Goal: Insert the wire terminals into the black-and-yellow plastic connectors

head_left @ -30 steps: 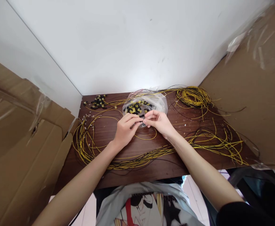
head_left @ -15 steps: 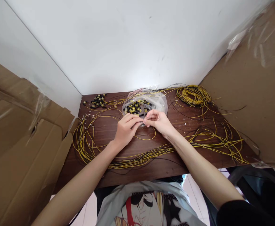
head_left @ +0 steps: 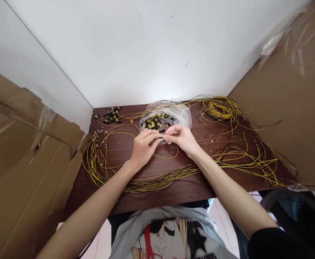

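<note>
My left hand (head_left: 144, 145) and my right hand (head_left: 181, 139) meet fingertip to fingertip over the front of a clear plastic bag (head_left: 186, 117). Both hands are closed in a pinch. A thin yellow wire (head_left: 166, 158) loops below them and curves up to my right fingers. Between the left fingertips sits something small and dark, too hidden to name. Behind the hands, the bag carries a pile of small black and yellow connectors (head_left: 152, 123).
More connectors (head_left: 111, 115) lie at the back left. A coil of yellow and black wires (head_left: 222, 109) sits back right. A long wire bundle (head_left: 160, 182) crosses the front of the brown table (head_left: 157, 203). Cardboard sheets (head_left: 25, 172) flank the left, another cardboard panel (head_left: 295, 108) the right.
The hands stay pinched together in almost the same place. The whole view has shifted very slightly; nothing else visibly differs.
</note>
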The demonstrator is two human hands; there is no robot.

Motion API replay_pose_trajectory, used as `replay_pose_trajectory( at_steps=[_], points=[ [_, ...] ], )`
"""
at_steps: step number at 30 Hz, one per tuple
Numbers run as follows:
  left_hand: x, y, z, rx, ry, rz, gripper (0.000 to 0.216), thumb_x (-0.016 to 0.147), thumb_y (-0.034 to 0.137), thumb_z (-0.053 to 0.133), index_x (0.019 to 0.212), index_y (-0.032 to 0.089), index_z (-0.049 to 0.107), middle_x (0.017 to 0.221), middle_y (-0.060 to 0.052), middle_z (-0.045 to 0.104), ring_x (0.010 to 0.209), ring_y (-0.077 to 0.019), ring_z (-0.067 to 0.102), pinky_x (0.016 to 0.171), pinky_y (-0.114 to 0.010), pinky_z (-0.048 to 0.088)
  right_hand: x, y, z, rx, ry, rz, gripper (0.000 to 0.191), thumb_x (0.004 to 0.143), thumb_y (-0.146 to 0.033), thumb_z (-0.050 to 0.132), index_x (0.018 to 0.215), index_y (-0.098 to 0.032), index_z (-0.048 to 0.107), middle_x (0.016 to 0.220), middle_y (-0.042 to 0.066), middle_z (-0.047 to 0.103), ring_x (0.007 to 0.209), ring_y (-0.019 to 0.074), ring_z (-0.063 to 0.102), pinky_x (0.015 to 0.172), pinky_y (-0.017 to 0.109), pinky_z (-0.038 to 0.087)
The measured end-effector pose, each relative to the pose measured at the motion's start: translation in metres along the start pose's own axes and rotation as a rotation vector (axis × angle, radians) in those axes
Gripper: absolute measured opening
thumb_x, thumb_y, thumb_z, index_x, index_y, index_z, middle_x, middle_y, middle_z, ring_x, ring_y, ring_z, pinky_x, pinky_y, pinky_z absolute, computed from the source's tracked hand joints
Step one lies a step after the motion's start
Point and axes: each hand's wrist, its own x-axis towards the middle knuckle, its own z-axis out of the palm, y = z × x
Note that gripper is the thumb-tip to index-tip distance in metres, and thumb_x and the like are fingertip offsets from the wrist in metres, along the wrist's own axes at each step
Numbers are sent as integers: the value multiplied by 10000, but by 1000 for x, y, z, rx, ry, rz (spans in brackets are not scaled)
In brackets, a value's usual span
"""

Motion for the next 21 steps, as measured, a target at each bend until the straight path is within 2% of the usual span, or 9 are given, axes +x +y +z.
replay_pose_trajectory(
  at_steps=[5,8,12,17,21],
  points=[
    [2,2,-1,-99,5,-129,94,810,156,612,855,169,693,842,-52,668,750,-136,602,683,-266,497,1,2,0,-67,-5,-93,244,597,-321,771,704,-172,609,660,9,608,589,113,549,564,273,472],
    [2,3,-1,-130,-21,-170,100,811,153,604,862,165,689,842,-50,652,729,-125,588,663,-252,490,2,4,-1,-143,-19,-168,159,652,-290,737,713,-182,638,705,18,638,641,135,585,650,311,495],
    [3,3,-1,-155,-20,-201,99,816,163,595,857,173,685,853,-47,659,745,-128,602,672,-248,497,1,3,-2,-198,-47,-191,100,703,-269,694,766,-194,671,748,25,661,700,164,619,723,359,504],
    [2,1,-2,-138,-8,-239,97,807,170,608,870,170,682,863,-45,679,756,-132,619,707,-257,504,0,1,-2,-251,-49,-224,84,725,-235,660,795,-208,698,775,32,666,698,166,609,704,362,497],
    [2,-1,-1,-160,-5,-261,103,801,175,617,877,171,686,875,-47,687,770,-139,632,714,-267,515,2,5,-2,-194,-22,-195,107,701,-213,671,807,-196,670,729,19,637,668,144,588,678,333,493]
  ],
)
